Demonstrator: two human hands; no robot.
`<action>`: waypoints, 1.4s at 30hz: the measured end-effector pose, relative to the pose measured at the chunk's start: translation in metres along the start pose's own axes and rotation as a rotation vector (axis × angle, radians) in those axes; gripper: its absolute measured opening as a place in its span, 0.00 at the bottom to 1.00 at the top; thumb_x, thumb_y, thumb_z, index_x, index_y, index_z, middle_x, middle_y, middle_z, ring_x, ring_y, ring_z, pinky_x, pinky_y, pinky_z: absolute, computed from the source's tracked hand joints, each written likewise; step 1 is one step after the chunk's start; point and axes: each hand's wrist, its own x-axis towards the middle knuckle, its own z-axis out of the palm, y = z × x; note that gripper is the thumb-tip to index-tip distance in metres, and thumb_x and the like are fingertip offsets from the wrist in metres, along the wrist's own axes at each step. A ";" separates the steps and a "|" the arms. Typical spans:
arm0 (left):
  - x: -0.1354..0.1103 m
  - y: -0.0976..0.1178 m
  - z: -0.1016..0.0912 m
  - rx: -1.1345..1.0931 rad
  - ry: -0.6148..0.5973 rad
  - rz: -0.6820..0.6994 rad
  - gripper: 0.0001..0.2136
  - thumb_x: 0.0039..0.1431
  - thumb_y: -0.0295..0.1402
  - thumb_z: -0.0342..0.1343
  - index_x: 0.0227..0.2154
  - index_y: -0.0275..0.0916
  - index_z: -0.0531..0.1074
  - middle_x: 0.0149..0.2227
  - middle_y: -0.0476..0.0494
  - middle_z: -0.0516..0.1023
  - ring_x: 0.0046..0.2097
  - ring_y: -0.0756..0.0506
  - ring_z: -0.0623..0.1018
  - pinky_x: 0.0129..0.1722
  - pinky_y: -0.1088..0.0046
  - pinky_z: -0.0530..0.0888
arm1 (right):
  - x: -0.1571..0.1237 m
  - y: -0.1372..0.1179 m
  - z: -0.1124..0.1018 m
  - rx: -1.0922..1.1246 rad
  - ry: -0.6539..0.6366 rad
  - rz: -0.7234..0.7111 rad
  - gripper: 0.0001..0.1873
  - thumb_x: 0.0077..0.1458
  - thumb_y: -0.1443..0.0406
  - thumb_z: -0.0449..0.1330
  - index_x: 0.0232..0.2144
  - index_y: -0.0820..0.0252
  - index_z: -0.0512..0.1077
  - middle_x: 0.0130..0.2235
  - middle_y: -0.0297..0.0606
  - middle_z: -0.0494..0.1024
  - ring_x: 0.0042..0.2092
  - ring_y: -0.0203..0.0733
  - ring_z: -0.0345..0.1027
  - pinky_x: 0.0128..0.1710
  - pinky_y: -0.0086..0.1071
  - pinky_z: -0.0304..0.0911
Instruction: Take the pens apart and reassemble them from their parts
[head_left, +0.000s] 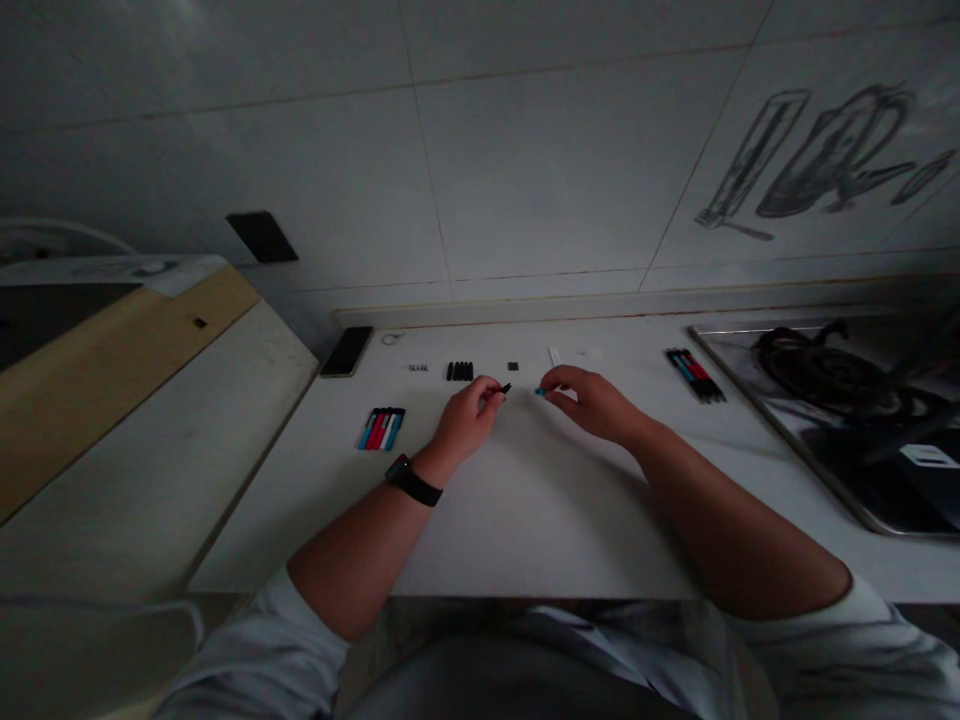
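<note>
Pinched closed in the head view, the person's left hand (469, 415) grips a small, dark, pointed piece (506, 388); the right hand (589, 400) grips a small, bright blue piece (540, 391); the two pieces are near each other but apart, over the smooth white tabletop (525, 520); a light, steady pinch that leaves the facing ends bare would likely suit such small parts; the row of short black cylinders (460, 371) beyond the left hand is best left unbrushed.

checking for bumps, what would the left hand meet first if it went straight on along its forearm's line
Probably the small dark square on the white surface, just beyond the left hand and its pinched black piece; height above the surface is unclear.
</note>
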 end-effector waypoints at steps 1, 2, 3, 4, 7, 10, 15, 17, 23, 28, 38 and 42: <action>0.000 0.001 0.000 0.005 0.005 0.015 0.03 0.68 0.31 0.56 0.43 0.42 0.73 0.42 0.45 0.82 0.45 0.45 0.81 0.47 0.67 0.75 | 0.001 0.002 -0.002 -0.014 0.044 0.010 0.09 0.65 0.63 0.56 0.44 0.56 0.76 0.45 0.42 0.81 0.46 0.45 0.75 0.48 0.37 0.67; 0.000 0.001 -0.001 0.006 0.006 0.029 0.03 0.68 0.31 0.57 0.42 0.41 0.73 0.42 0.45 0.82 0.45 0.45 0.81 0.47 0.67 0.75 | 0.001 0.004 -0.003 -0.035 0.075 0.019 0.10 0.66 0.62 0.56 0.44 0.55 0.76 0.45 0.42 0.81 0.46 0.46 0.75 0.48 0.38 0.67; 0.000 0.001 -0.001 0.005 0.004 0.041 0.03 0.68 0.30 0.57 0.42 0.41 0.73 0.42 0.45 0.82 0.45 0.45 0.80 0.48 0.67 0.75 | 0.001 0.005 -0.004 -0.059 0.098 0.025 0.10 0.66 0.62 0.55 0.44 0.55 0.75 0.45 0.42 0.82 0.46 0.46 0.75 0.48 0.39 0.67; 0.000 0.001 -0.001 0.005 -0.001 0.050 0.03 0.68 0.30 0.57 0.42 0.41 0.73 0.42 0.45 0.81 0.45 0.46 0.80 0.48 0.67 0.75 | 0.001 0.007 -0.004 -0.084 0.113 0.029 0.10 0.67 0.62 0.55 0.45 0.55 0.75 0.45 0.43 0.82 0.46 0.47 0.75 0.49 0.39 0.67; 0.000 0.001 -0.002 0.016 -0.007 0.054 0.03 0.67 0.29 0.57 0.42 0.41 0.74 0.42 0.45 0.81 0.45 0.46 0.80 0.48 0.67 0.75 | 0.001 0.011 -0.005 -0.144 0.133 0.021 0.10 0.67 0.63 0.55 0.44 0.56 0.75 0.45 0.44 0.82 0.46 0.49 0.75 0.48 0.41 0.68; 0.000 0.000 -0.003 0.030 0.002 0.050 0.03 0.67 0.29 0.58 0.42 0.41 0.74 0.41 0.46 0.81 0.44 0.46 0.80 0.48 0.67 0.75 | 0.001 0.013 -0.005 -0.185 0.130 -0.015 0.10 0.68 0.63 0.54 0.44 0.57 0.75 0.44 0.44 0.81 0.45 0.49 0.74 0.47 0.41 0.67; 0.001 0.000 -0.002 0.041 0.008 0.041 0.02 0.67 0.29 0.58 0.41 0.40 0.74 0.41 0.45 0.81 0.44 0.46 0.80 0.48 0.67 0.75 | 0.002 0.011 -0.008 -0.272 0.111 -0.071 0.11 0.68 0.64 0.54 0.45 0.57 0.76 0.43 0.45 0.81 0.44 0.48 0.73 0.46 0.40 0.66; 0.001 0.000 -0.002 0.046 0.017 0.042 0.03 0.66 0.28 0.59 0.41 0.40 0.74 0.41 0.45 0.81 0.44 0.46 0.79 0.48 0.67 0.75 | 0.002 0.009 -0.009 -0.320 0.107 -0.089 0.11 0.68 0.64 0.55 0.44 0.58 0.77 0.42 0.45 0.81 0.43 0.49 0.73 0.46 0.40 0.65; 0.000 0.000 -0.002 0.067 0.012 0.052 0.03 0.65 0.27 0.60 0.40 0.39 0.75 0.41 0.45 0.81 0.45 0.46 0.79 0.49 0.66 0.75 | 0.000 0.006 0.001 -0.345 0.062 -0.148 0.10 0.68 0.64 0.57 0.43 0.59 0.78 0.42 0.45 0.80 0.43 0.47 0.72 0.46 0.38 0.64; 0.000 0.004 -0.001 0.046 -0.041 0.035 0.02 0.65 0.30 0.60 0.39 0.40 0.76 0.40 0.46 0.82 0.43 0.45 0.80 0.48 0.66 0.75 | -0.001 0.000 0.014 -0.336 0.020 -0.173 0.09 0.68 0.64 0.57 0.43 0.59 0.78 0.42 0.44 0.79 0.43 0.46 0.71 0.46 0.37 0.63; 0.001 0.004 -0.005 0.066 -0.129 -0.033 0.12 0.70 0.36 0.53 0.32 0.40 0.77 0.32 0.48 0.81 0.35 0.47 0.79 0.39 0.70 0.73 | -0.001 -0.006 0.020 -0.324 0.051 -0.204 0.09 0.68 0.65 0.57 0.42 0.59 0.78 0.41 0.45 0.79 0.43 0.47 0.71 0.44 0.38 0.63; 0.001 0.003 -0.005 0.064 -0.148 -0.052 0.15 0.71 0.37 0.51 0.29 0.40 0.76 0.29 0.48 0.79 0.33 0.47 0.78 0.39 0.70 0.73 | -0.001 -0.004 0.022 -0.326 0.052 -0.225 0.10 0.68 0.65 0.56 0.43 0.59 0.78 0.42 0.44 0.79 0.43 0.46 0.71 0.45 0.37 0.63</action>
